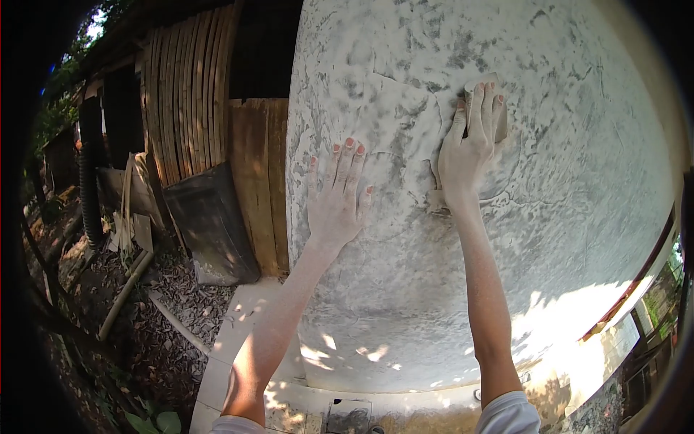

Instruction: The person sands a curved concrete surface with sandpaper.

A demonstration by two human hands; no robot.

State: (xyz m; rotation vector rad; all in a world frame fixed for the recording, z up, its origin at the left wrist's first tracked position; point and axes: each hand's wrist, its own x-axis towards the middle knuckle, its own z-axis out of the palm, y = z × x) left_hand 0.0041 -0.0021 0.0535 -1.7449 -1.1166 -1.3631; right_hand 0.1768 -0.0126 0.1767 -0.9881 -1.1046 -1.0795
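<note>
A patchy white and grey plastered wall (405,267) fills the middle of the view. My left hand (337,206) lies flat against it with the fingers spread, holding nothing. Higher up and to the right, my right hand (470,152) presses a folded piece of sandpaper (502,126) to the plaster. The paper's pale edges stick out above and beside my fingers; its rough face is hidden. White dust coats both hands and forearms. Cracks and raised plaster edges run around my right hand.
Left of the wall stand wooden boards (259,181), bamboo slats (189,94) and a leaning dark panel (211,217). Dry leaves and poles lie on the ground below. A tiled ledge (217,376) runs along the wall's foot, with a dark square object (349,417) on it.
</note>
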